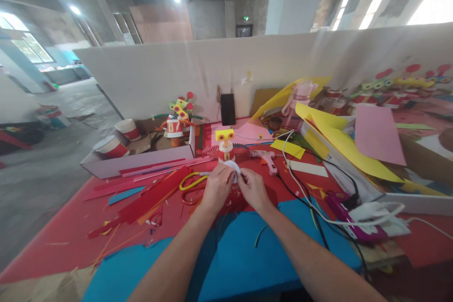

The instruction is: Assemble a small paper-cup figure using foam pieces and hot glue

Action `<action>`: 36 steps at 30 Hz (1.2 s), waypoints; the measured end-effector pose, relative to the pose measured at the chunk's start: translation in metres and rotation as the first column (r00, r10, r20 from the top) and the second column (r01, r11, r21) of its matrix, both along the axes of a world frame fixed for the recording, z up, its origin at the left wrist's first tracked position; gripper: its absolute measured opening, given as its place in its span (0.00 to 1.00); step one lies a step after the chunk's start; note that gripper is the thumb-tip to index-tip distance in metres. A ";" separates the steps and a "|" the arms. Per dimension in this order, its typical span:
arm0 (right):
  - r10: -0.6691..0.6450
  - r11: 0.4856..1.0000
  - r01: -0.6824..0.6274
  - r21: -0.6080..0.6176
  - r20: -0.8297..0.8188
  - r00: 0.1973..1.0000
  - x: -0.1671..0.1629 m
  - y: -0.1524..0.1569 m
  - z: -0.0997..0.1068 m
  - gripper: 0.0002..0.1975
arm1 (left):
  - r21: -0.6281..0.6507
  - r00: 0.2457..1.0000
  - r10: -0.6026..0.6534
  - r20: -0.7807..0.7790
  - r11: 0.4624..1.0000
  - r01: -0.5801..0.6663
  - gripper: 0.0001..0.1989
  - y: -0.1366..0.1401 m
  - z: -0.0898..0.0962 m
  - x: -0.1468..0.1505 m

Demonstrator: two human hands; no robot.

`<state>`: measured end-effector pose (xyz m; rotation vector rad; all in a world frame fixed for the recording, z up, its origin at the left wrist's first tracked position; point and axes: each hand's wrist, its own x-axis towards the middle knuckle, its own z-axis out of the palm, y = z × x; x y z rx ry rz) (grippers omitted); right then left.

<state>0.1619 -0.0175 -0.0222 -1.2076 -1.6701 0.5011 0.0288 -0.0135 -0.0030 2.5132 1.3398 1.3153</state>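
Close together at the table's middle, my left hand (218,184) and my right hand (252,188) pinch a small white round piece (232,165), perhaps paper, between their fingertips. Part of it is hidden by the fingers. Just behind it stands a paper-cup figure (225,138) with a yellow head, round eyes and coiled arms. To the left of my left hand lie yellow-handled scissors (189,180) and a red-handled pair (187,197). A pink glue gun (268,159) rests to the right, beyond my right hand.
Paper strips (154,196) litter the red tabletop on the left. A shallow box (141,163) holds cups and a finished-looking figure (175,125). Cables run to a purple power strip (354,219) at right, near a paper-filled box (332,167). A phone (228,109) leans on the partition.
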 end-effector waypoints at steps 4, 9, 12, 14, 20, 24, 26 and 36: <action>0.008 1.000 -0.008 0.013 0.010 1.000 -0.001 -0.001 0.001 0.11 | 0.008 0.999 0.032 -0.023 0.999 -0.032 0.09 0.002 0.000 0.002; 0.000 0.997 -0.005 -0.076 -0.065 0.998 0.000 0.000 0.003 0.13 | -0.017 0.993 0.093 0.067 0.996 -0.092 0.08 0.003 0.001 -0.001; -0.001 0.993 -0.009 -0.118 -0.080 0.997 0.001 0.001 0.003 0.13 | -0.030 0.993 0.081 0.089 0.996 -0.078 0.07 0.002 0.003 -0.003; -0.016 0.996 0.010 -0.092 -0.061 0.998 0.001 0.001 0.003 0.13 | -0.032 0.995 0.037 0.093 0.999 -0.034 0.06 0.002 0.002 -0.003; -0.031 1.000 0.031 0.000 -0.023 0.999 -0.001 0.000 0.002 0.12 | 0.014 0.999 0.011 0.034 1.000 -0.012 0.06 0.001 0.000 0.000; -0.019 0.999 0.019 0.038 0.009 1.000 0.000 0.001 -0.001 0.11 | 0.018 0.999 0.016 -0.032 1.000 -0.016 0.08 0.002 0.001 0.001; -0.010 1.000 0.009 0.029 0.006 1.000 0.000 0.001 -0.001 0.12 | 0.019 0.999 0.022 -0.033 1.000 -0.021 0.08 0.003 0.001 0.002; -0.013 1.000 0.013 -0.011 -0.042 0.999 -0.001 0.000 0.002 0.13 | 0.014 0.995 0.083 0.053 0.996 -0.084 0.08 0.003 -0.001 0.004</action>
